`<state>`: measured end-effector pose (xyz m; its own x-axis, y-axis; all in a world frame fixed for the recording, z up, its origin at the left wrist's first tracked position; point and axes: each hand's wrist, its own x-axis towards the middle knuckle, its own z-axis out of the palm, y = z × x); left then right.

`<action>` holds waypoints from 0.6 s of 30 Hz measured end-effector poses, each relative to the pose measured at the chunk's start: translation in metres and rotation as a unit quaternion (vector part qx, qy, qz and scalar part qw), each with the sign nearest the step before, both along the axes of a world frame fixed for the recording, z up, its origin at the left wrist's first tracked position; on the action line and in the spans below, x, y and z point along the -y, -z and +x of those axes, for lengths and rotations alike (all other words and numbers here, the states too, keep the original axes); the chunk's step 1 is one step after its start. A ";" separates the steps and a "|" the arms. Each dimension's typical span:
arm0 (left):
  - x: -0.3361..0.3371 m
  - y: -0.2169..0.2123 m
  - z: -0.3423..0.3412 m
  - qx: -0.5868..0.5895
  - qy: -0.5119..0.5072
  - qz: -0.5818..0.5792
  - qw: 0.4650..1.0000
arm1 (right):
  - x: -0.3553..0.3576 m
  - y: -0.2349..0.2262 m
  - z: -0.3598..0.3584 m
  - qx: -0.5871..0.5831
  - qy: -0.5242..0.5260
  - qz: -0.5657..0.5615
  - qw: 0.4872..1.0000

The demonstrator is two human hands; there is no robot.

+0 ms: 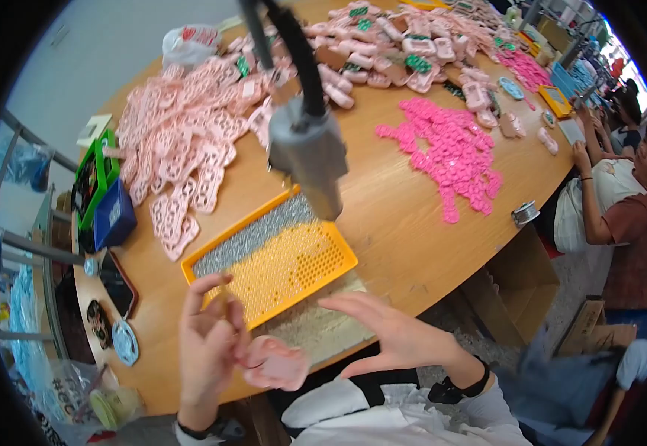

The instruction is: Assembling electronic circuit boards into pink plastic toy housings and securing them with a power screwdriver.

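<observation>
Left hand (208,338) at 7 o'clock, fingers curled, pinching a pale pink part (279,363) by its left edge; the part sits at the table (390,215) lip, low centre, likely held there so both hands can get at it. Right hand (383,334) at 5 o'clock, fingers spread wide, thumb out, holding nothing, just beside the part but apart from it.

Yellow tray (323,260) just past the hands, at centre, within easy reach; grey screws (253,236) banked to its far-left side, perforated floor bare on the near side. Grey tool (310,152) hangs on a black cable over the tray.

Pale pink shells (182,141) heaped at 11 o'clock. Hot-pink pieces (454,152) at 2 o'clock. Co-workers (621,208) seated at 3 o'clock.
</observation>
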<state>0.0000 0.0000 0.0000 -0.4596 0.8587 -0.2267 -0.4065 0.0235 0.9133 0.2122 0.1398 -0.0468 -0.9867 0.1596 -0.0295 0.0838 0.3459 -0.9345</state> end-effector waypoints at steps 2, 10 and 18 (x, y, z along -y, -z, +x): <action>-0.005 0.007 0.028 0.060 -0.039 0.005 0.997 | 0.014 -0.005 -0.003 -0.076 0.037 0.032 0.996; 0.030 0.075 0.039 -0.020 -0.145 -0.022 0.989 | 0.052 0.051 -0.027 -0.077 0.132 0.140 0.978; 0.062 0.088 0.035 -0.154 -0.157 -0.047 0.974 | 0.046 0.049 -0.027 -0.039 0.114 0.157 0.980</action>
